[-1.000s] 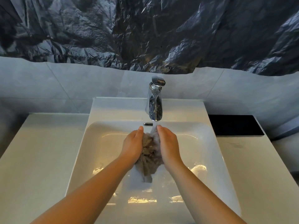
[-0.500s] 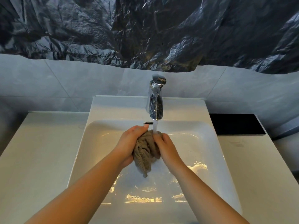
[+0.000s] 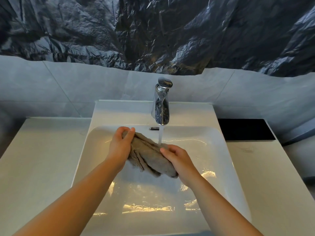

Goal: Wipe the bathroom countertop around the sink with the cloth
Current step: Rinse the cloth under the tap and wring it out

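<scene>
A grey-brown cloth (image 3: 148, 155) is stretched slantwise over the white sink basin (image 3: 219, 160), bunched into a thick roll. My left hand (image 3: 120, 147) grips its upper left end near the basin's back wall. My right hand (image 3: 179, 159) grips the lower right end. Water runs from the chrome tap (image 3: 162, 106) in a thin stream onto the cloth just above my right hand. The pale countertop (image 3: 39, 159) lies on both sides of the sink.
A black rectangular mat (image 3: 245, 129) lies on the countertop at the back right. Grey wall tiles rise behind the sink, with crumpled dark plastic sheeting (image 3: 153, 31) hung above them. Water pools in the bottom of the basin.
The cloth was a tight ball pressed between both hands under the tap. My hands have since moved apart, left up and leftwards, right down and rightwards, drawing the cloth out into a long roll.
</scene>
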Demonstrator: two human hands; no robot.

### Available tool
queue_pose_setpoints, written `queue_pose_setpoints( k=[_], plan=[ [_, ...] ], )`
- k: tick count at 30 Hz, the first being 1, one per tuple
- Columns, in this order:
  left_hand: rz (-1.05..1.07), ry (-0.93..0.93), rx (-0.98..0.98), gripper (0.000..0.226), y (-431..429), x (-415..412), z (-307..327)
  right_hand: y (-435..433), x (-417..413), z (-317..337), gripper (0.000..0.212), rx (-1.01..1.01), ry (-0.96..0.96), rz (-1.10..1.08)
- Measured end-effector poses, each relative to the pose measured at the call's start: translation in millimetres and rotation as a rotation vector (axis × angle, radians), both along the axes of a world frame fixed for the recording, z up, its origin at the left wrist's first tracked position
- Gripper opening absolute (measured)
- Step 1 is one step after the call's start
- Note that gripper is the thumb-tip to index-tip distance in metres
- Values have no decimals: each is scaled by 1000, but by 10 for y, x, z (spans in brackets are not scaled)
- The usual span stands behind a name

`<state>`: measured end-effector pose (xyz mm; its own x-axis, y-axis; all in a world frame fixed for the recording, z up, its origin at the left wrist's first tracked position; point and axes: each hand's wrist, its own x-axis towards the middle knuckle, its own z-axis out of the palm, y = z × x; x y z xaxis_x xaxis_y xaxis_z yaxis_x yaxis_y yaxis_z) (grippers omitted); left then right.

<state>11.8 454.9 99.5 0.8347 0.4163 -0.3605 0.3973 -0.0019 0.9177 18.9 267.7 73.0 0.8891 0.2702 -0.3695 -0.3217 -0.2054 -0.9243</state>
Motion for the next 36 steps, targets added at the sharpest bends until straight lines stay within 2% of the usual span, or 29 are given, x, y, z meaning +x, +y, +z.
queue_pose_setpoints(
  k=[2,5,7,9,12,16,19,21,25,29,32,36],
  plan=[
    [-115,39,151,25,-28,-14,-4,25,5,57,26,16,-35,-73],
    [-210,95,203,30,-136,-53,-22,142,40,221,37,101,-91,-254],
    [-233,119,211,36,-253,-79,-48,253,76,276,39,80,-164,-337],
    [-225,126,143,44,-402,-108,-37,389,102,264,39,65,-200,-381],
    [-163,143,-112,53,-611,-130,4,524,149,170,38,-12,-239,-397],
    [-118,199,-345,59,-580,-127,-1,508,248,55,37,-236,-245,-230],
    [-145,190,-394,47,-445,-146,2,396,285,-40,39,-357,-170,-154],
    [-134,166,-396,40,-370,-129,25,313,249,-86,34,-291,-60,-135],
    [-95,136,-312,38,-274,-45,73,192,-12,-222,39,-88,203,1],
    [-50,117,-188,37,-245,8,100,165,-192,-306,36,256,393,-106],
    [4,90,-189,32,-177,15,42,181,-187,-249,31,437,417,-223],
    [49,44,-242,25,-163,4,28,234,-146,-150,25,351,348,-245]
  ],
)
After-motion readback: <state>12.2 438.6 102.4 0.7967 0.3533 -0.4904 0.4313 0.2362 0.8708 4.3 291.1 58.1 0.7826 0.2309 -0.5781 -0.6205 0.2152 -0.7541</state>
